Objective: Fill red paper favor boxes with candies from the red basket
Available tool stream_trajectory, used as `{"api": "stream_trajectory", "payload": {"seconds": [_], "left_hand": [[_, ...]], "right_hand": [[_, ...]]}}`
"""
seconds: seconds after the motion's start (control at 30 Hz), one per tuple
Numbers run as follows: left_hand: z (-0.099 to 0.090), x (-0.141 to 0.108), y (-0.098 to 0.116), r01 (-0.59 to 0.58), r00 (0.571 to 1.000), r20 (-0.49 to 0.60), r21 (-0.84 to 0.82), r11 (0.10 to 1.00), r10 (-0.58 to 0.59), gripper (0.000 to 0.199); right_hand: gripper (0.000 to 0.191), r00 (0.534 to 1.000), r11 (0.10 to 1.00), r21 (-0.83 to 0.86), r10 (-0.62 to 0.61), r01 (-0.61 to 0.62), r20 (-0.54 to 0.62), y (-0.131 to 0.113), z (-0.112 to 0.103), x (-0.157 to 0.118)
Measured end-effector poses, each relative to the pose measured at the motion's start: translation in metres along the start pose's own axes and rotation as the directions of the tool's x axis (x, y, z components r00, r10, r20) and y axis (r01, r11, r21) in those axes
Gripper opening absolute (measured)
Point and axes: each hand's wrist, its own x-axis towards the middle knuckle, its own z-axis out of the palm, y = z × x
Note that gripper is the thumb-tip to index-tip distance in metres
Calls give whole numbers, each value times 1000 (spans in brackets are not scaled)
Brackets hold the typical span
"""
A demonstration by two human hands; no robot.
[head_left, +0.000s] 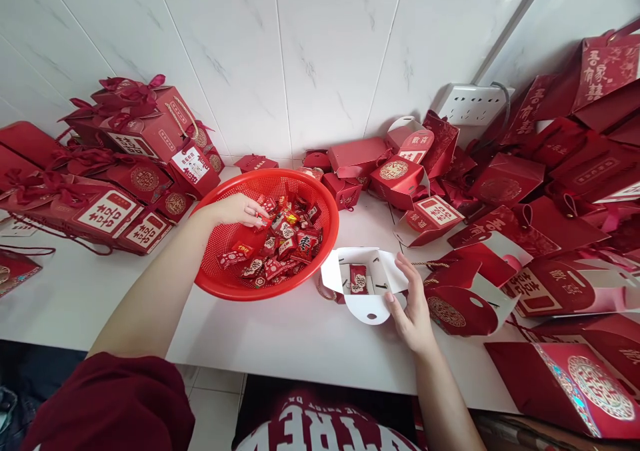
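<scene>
A round red plastic basket (203, 261) stands on the white table, with many red wrapped candies (280, 254) inside. My left hand (243, 211) reaches over its left part, fingertips pinched on a small red candy (261, 220). Right of the basket is an open box (373, 308), white inside, its flaps spread outward and one red packet (358, 279) on its bottom. My right hand (413, 304) rests at the box's right side, thumb and fingers apart, touching the right flap.
Closed red gift boxes with ribbons (120, 184) are stacked at the left. Many red boxes, some open, crowd the right side (510, 238) and the area behind the basket. A white power strip (475, 104) is against the tiled wall (325, 51).
</scene>
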Motion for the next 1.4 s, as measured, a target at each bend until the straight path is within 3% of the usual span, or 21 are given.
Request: {"api": "stream_trajectory", "payload": {"seconds": [0.17, 0.33, 0.47, 0.6, 0.73, 0.93, 1.03, 1.1, 1.17, 1.23, 1.33, 1.4], "left_hand": [[2, -8, 13, 55, 997, -44, -174, 983, -63, 65], [17, -29, 53, -50, 992, -120, -158, 986, 31, 58], [54, -49, 94, -218, 958, -218, -126, 968, 187, 46], [105, -61, 131, -311, 936, -207, -107, 944, 285, 43], [150, -61, 157, -410, 885, -195, 101, 906, 422, 31], [184, -49, 165, -545, 796, -43, 383, 746, 603, 57], [196, -55, 161, -565, 772, -15, 443, 696, 636, 45], [204, -66, 159, -603, 721, -13, 482, 636, 693, 35], [206, -80, 158, -632, 673, -16, 507, 586, 740, 29], [197, -92, 156, -612, 685, -48, 503, 610, 727, 27], [154, -98, 143, -451, 809, -140, 473, 757, 570, 29], [112, -91, 121, -248, 920, -168, 450, 858, 354, 39]], "right_hand": [[59, 1000, 1000, -10, -7, 7, -5, 2, 1, 0], [58, 1000, 1000, -24, -10, 10, -4, 3, 0, 0], [58, 1000, 1000, -26, -9, 9, 3, 1, -1, 1], [57, 1000, 999, -28, -22, 22, -2, 0, -1, 2], [58, 1000, 999, -34, -28, 28, -7, -1, -3, 3], [56, 999, 999, -28, -39, 39, -7, -4, -4, 3], [56, 999, 999, -27, -33, 33, -4, -5, -4, 3], [56, 1000, 999, -31, -21, 21, -4, -6, -4, 2], [56, 1000, 999, -32, -14, 13, -13, -6, -4, 2], [55, 1000, 1000, -30, -8, 8, -21, -6, -4, 1], [52, 999, 998, -56, -6, 4, -41, -6, -2, 0], [44, 995, 991, -130, -37, 26, -89, -8, -2, 0]]}}
